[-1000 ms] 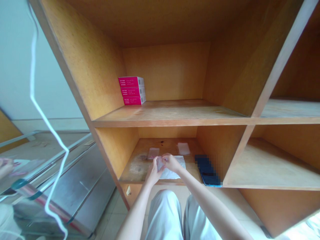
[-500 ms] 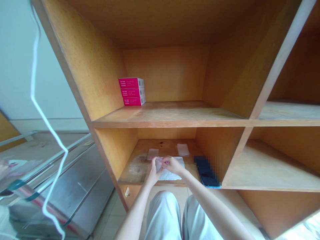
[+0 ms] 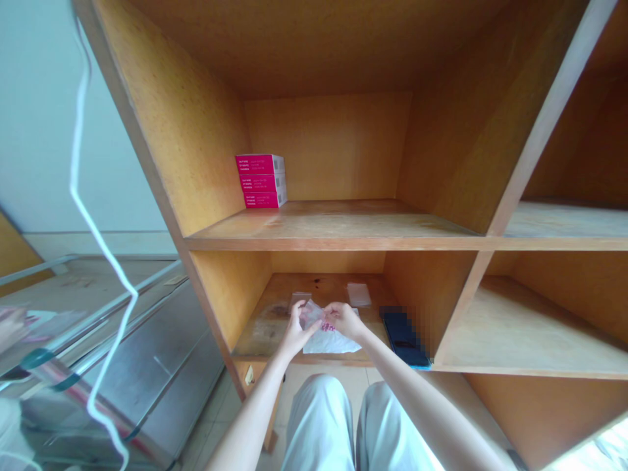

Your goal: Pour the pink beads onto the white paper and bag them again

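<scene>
My left hand (image 3: 297, 332) grips a small clear plastic bag (image 3: 312, 314) by its left side, thumb and fingers around it. At the bag's right side my right hand (image 3: 342, 319) is closed in a pinch; what lies between its fingertips is too small to make out. Small pink pieces (image 3: 328, 326) show just below the right fingertips. Under both hands a white sheet (image 3: 328, 343) lies on the lower shelf (image 3: 265, 333). Behind them are a clear bag (image 3: 300, 297), partly hidden by my left hand, and a whitish packet (image 3: 359, 294).
Three stacked pink boxes (image 3: 261, 182) stand on the upper shelf. A dark phone-like object (image 3: 406, 340), partly pixelated, lies right of my hands. A white cable (image 3: 105, 252) hangs at left, near another person's hand (image 3: 12, 329) beside a metal-framed case (image 3: 161, 333).
My hands have moved slightly apart, and the clear bag shows more between them. The pink pieces are more visible below my right hand. The view has shifted slightly.
</scene>
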Demonstrator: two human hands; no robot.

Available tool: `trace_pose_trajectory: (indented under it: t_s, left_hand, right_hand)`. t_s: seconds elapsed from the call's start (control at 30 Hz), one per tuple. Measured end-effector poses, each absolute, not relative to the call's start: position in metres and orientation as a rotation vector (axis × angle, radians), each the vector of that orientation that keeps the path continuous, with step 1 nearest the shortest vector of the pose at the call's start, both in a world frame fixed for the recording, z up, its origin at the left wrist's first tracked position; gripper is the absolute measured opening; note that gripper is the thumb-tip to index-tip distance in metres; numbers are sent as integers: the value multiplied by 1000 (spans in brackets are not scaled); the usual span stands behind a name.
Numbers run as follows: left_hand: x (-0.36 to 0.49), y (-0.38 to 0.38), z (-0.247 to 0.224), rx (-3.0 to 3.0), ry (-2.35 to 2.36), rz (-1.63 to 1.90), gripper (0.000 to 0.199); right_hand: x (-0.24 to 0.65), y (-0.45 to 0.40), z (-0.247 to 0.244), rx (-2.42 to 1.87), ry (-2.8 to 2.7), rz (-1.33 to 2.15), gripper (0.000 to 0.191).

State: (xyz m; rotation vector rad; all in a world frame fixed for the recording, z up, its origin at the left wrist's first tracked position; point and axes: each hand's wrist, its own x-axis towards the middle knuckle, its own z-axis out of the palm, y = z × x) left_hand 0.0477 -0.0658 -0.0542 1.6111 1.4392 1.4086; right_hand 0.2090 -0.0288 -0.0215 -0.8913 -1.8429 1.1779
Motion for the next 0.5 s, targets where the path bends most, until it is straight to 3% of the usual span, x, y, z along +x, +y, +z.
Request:
trace_pose_trajectory:
  t_s: [0.17, 0.5]
  left_hand:
    - [44, -65, -36, 1356, 1343, 1286, 40]
    - [59, -71, -22, 1180, 1293, 1339, 39]
  right_hand:
    - [208, -32, -14, -878, -1708, 1171, 10]
    - [204, -41, -12, -865, -1363, 1352, 24]
